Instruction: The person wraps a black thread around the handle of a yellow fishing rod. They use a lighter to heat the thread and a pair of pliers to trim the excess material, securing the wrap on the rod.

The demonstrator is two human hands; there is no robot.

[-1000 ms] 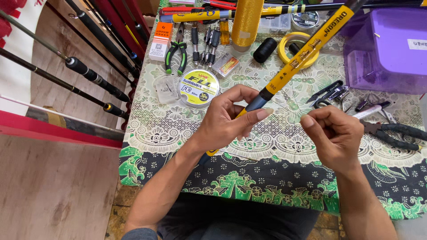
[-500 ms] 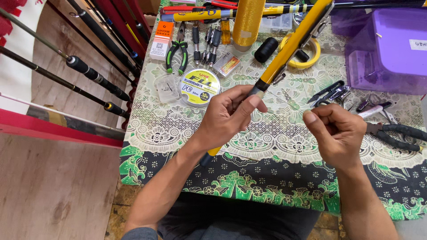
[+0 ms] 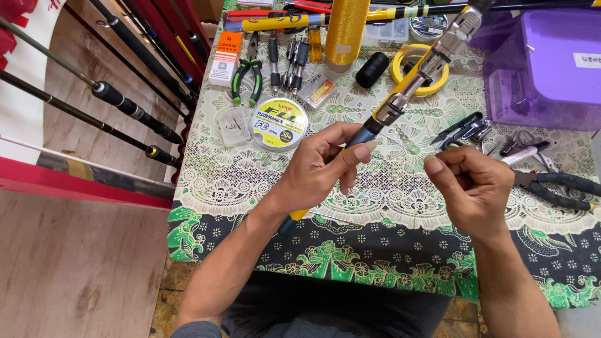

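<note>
My left hand point(image 3: 322, 164) grips the dark handle of a yellow and silver fishing rod point(image 3: 413, 81), which slants up and to the right over the table. My right hand point(image 3: 472, 188) hovers to the right of the rod with thumb and forefinger pinched together; whatever it pinches is too small to make out. A round spool of fishing line point(image 3: 278, 123) lies just left of my left hand. Both hands are above a patterned white and green tablecloth point(image 3: 388, 206).
Green-handled pliers point(image 3: 245, 78), small tools, a gold cylinder point(image 3: 345, 30), a black cap point(image 3: 372, 69) and a yellow tape ring point(image 3: 400, 72) lie at the back. A purple plastic box point(image 3: 551, 66) stands back right, black pliers point(image 3: 557, 186) and snips point(image 3: 460, 129) right. Several rods point(image 3: 125, 106) lean at the left.
The rod has swung more upright, its tip shifting left and its silver reel seat coming into view. My right hand has stayed pinched beside it.
</note>
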